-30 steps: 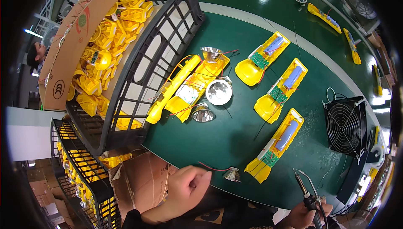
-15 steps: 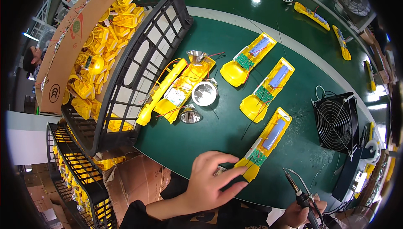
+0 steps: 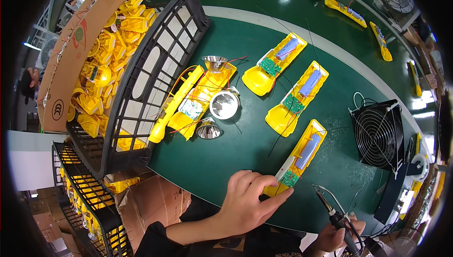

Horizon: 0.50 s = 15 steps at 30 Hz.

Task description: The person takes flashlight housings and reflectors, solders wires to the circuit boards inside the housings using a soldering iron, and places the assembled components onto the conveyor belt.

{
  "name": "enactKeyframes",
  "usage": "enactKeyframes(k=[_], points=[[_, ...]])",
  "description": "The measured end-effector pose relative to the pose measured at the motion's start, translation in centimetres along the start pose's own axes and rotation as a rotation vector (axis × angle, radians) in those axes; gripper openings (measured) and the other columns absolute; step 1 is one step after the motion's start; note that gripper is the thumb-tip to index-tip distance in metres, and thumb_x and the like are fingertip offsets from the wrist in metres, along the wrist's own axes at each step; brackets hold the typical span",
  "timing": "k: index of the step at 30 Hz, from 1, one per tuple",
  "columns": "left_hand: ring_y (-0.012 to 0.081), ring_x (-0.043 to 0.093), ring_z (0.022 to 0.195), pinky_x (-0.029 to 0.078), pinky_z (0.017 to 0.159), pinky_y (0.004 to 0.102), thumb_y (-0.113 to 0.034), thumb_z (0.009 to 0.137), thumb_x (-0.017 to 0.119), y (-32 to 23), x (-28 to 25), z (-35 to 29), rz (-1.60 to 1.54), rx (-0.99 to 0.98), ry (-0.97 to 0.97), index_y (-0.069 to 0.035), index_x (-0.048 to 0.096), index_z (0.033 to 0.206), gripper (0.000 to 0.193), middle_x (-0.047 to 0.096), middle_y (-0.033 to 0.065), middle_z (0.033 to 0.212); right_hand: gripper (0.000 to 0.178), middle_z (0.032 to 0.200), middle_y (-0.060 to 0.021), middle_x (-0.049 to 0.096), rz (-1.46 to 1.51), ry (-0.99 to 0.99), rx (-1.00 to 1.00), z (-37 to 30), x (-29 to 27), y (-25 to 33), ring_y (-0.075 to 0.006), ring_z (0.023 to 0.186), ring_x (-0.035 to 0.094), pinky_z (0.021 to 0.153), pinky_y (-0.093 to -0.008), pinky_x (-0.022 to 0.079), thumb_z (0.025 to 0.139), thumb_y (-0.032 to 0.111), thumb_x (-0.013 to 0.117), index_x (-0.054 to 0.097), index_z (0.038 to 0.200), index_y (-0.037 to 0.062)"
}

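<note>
My left hand [image 3: 252,198] is at the near end of a yellow flashlight housing half [image 3: 312,153], its fingers closed about that end and partly hiding it. Inside the housing lie a blue-violet battery cell [image 3: 308,151] and a green circuit board [image 3: 289,178] with thin red wires. In my right hand [image 3: 332,238] is a soldering iron [image 3: 336,217], gripped by its dark handle. A curved metal tube runs along the iron, and its tip sits a little right of the housing, apart from it. Two similar housings, one [image 3: 299,97] and another [image 3: 273,64], lie farther off.
A black crate [image 3: 158,75] with many yellow parts stands at the left, cardboard [image 3: 71,63] along it. Beside it lie wired housings and silvery reflector cups [image 3: 224,104]. A black fan [image 3: 375,136] stands at the right. More housings [image 3: 347,12] lie on the green surface beyond.
My left hand has moved slightly right, and its fingers have drawn closer together over the housing's near end. The soldering iron has shifted slightly left and up. The whole view has shifted a little.
</note>
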<state>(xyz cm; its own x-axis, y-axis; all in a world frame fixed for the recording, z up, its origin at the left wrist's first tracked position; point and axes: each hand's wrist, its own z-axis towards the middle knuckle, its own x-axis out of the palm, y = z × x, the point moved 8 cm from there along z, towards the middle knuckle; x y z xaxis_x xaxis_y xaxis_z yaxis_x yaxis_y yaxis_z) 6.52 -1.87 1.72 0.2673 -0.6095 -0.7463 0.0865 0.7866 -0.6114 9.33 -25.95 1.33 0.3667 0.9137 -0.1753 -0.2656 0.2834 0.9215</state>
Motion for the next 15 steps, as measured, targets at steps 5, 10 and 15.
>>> enactKeyframes(k=[5, 10, 15], points=[[0.0205, 0.043, 0.089, 0.036, 0.085, 0.0411, -0.011, 0.068, 0.06, 0.8, -0.6, -0.7, -0.198, 0.07, 0.125, -0.01, 0.061, 0.104, 0.036, 0.049, 0.0018, 0.09, 0.051, 0.064, -0.002, 0.032, -0.015, -0.002, -0.024, 0.1, 0.2, 0.2, -0.0112, 0.051, 0.035, 0.05, -0.0248, 0.027, 0.069, 0.046, 0.061, 0.031, 0.069, 0.0051], [0.0234, 0.047, 0.086, 0.038, 0.083, 0.0422, -0.011, 0.072, 0.052, 2.9, -1.4, -2.4, -0.22, 0.073, 0.063, 0.0, 0.057, 0.106, 0.036, 0.053, 0.0062, 0.088, 0.05, 0.065, -0.002, 0.032, 0.041, 0.008, -0.027, 0.4, -0.5, -0.5, -0.0109, 0.052, 0.035, 0.05, -0.0242, 0.028, 0.069, 0.045, 0.061, 0.031, 0.069, 0.0051], [0.0247, 0.05, 0.079, 0.042, 0.076, 0.0354, -0.01, 0.07, 0.058, 3.7, -2.3, -2.8, -0.183, 0.037, 0.001, 0.001, 0.055, 0.106, 0.038, 0.055, 0.0086, 0.087, 0.048, 0.065, -0.0016, 0.033, 0.087, 0.045, 0.051, 0.4, 0.1, -0.7, -0.0104, 0.053, 0.035, 0.05, -0.023, 0.028, 0.069, 0.042, 0.061, 0.032, 0.069, 0.0048]])
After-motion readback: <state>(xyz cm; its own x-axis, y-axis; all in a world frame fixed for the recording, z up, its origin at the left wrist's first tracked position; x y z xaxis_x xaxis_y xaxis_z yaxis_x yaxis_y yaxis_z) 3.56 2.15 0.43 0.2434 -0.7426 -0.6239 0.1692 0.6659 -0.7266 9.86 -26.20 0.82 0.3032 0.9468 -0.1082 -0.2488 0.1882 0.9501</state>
